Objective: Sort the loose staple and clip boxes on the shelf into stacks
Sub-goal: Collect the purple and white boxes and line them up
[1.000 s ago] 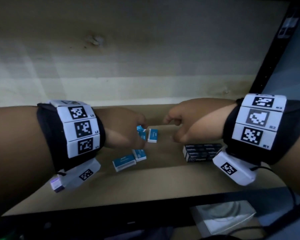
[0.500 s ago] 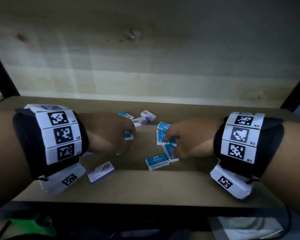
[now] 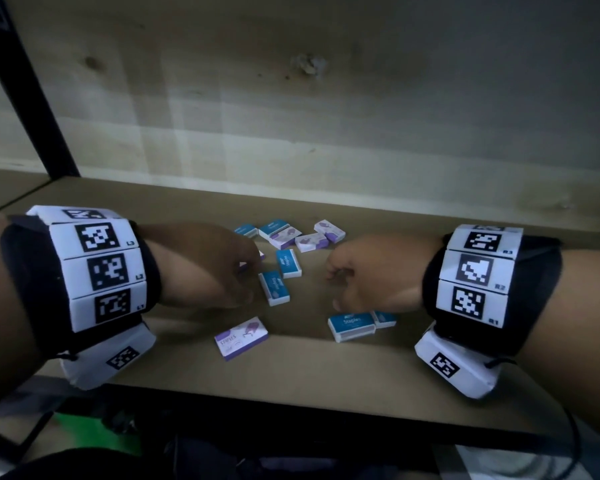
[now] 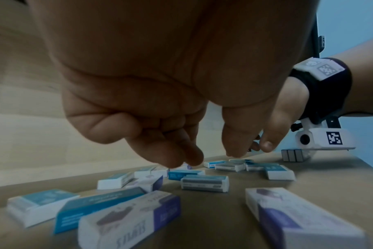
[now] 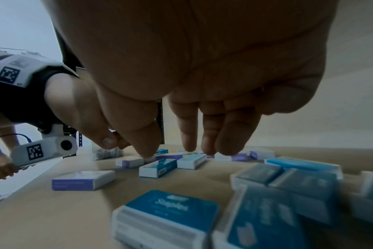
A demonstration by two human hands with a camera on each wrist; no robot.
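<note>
Small blue staple boxes and purple staple boxes lie loose on the wooden shelf [image 3: 312, 372]. Two blue boxes [image 3: 288, 263] [image 3: 273, 287] lie flat between my hands. Two more blue boxes [image 3: 351, 326] sit below my right hand, and a purple box [image 3: 241, 337] lies near the front edge. Several purple and blue boxes [image 3: 310, 242] cluster at the back. My left hand [image 3: 253, 271] [image 4: 211, 156] hovers with its fingers loosely curled downward and holds nothing. My right hand [image 3: 331, 275] [image 5: 172, 153] hangs with straight fingers over the boxes, empty.
A stack of dark boxes [image 4: 292, 155] stands on the shelf beyond my right wrist. A clear bag of clips [image 5: 106, 152] lies at the far left. The wooden back wall [image 3: 291, 133] closes the shelf, and a black post [image 3: 32, 98] stands at the left.
The view has swung left along the shelf. My right hand has come off the blue boxes it touched; both hands have drawn apart, with two blue boxes lying between them.
</note>
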